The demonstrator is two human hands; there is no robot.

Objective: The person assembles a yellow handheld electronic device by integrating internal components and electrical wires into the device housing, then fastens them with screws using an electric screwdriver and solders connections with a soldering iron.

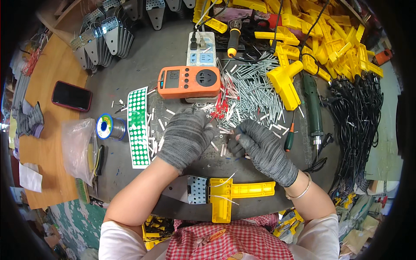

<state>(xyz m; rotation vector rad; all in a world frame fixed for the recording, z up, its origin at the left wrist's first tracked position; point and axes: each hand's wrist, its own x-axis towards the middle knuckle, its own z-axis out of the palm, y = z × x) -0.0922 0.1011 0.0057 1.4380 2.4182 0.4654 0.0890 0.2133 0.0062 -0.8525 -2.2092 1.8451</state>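
**Inspector:** What is being handled?

**Onlooker:** Small white sleeved pieces (223, 148), lying loose on the dark bench just in front of the orange meter box (189, 82). The right hand (264, 149), in a grey knit glove, has its fingertips drawn together over them, pinching at one; the piece itself is too small to make out. The left hand (185, 136), gloved alike, lies palm down beside it with fingers curled loosely; whether it holds anything I cannot tell.

**Inspector:** How would such pieces handle?

**Onlooker:** In my judgement very light, stiff and short, apt to roll or slip through knit gloves. Each wants a fingertip pinch at mid-length, not a full grip.

**Inspector:** And round about?

**Onlooker:** Right of the meter box spreads a heap of silver pins (253, 93) with some red-tipped terminals (221, 108) at its near edge. Further right lie a yellow pistol-shaped housing (284, 82) and a green power screwdriver (313, 106). Left of the meter box sit a green dotted sticker sheet (138, 128) and a solder reel (106, 126). Nearest the person, well in front of the box, lies a yellow housing with a metal plate (225, 193) and white leads showing.
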